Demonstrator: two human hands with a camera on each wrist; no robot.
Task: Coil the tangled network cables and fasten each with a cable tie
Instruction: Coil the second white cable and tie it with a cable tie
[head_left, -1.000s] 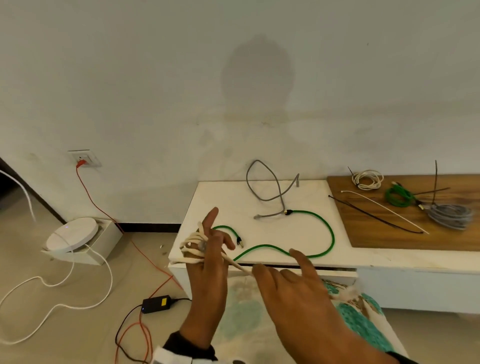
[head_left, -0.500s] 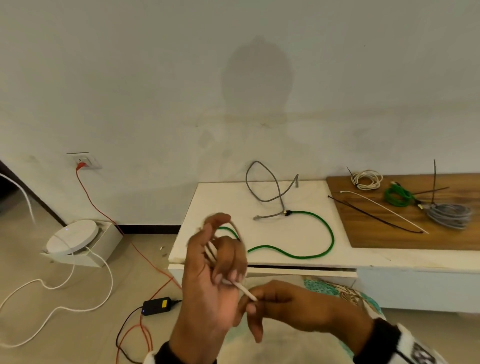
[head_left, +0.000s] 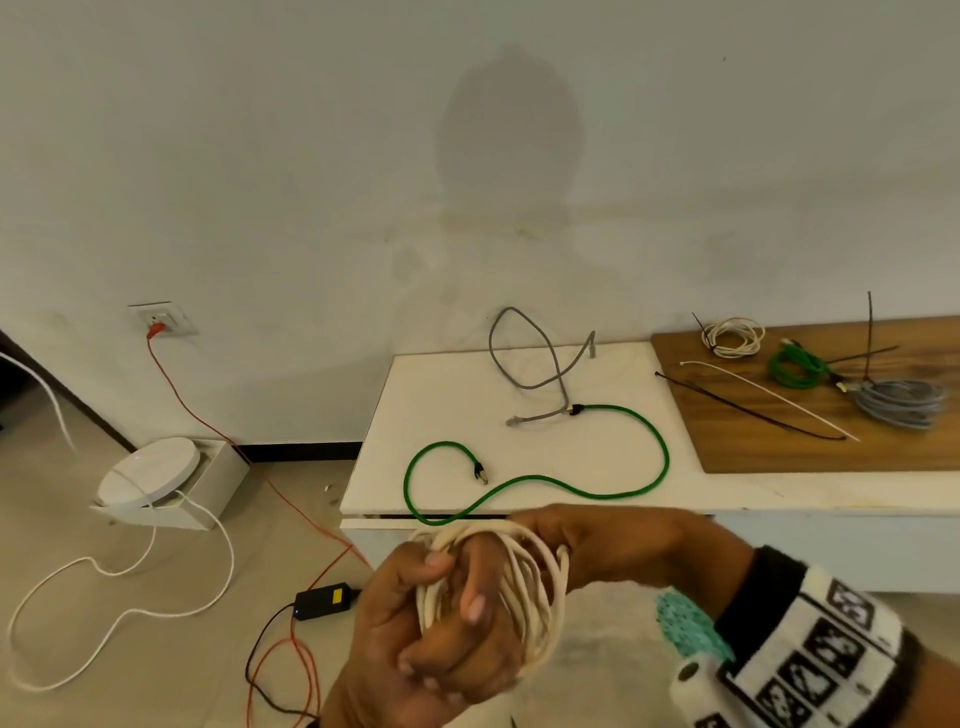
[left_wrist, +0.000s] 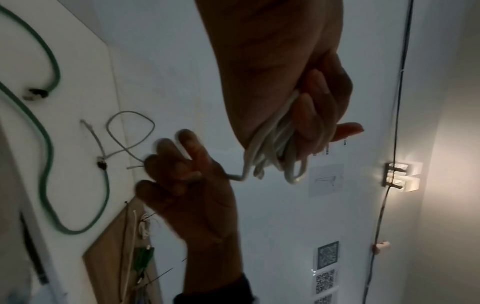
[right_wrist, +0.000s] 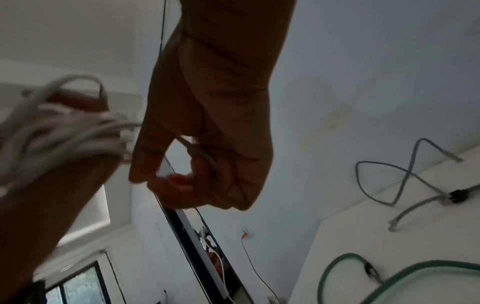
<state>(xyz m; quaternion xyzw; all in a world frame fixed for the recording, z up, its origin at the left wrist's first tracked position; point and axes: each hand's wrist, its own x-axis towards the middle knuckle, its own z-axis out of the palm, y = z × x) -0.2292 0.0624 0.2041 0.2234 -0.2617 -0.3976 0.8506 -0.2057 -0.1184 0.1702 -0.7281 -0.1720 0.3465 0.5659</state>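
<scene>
White cable (head_left: 524, 587): coiled in several loops, held in front of the table (head_left: 447, 395). Left hand (head_left: 441, 634): fingers curled round the loops. Right hand (head_left: 597, 545): pinching the cable's loose end beside the coil. Green cable (head_left: 613, 488), grey cable (head_left: 535, 374): loose on the table. Board (head_left: 779, 441): three tied coils, two ties.

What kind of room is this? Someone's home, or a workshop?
Most likely a room in a home, not a workshop: plain painted wall with a wall socket, a low white table strewn with network cables, and a patterned cushion below the hands.
</scene>
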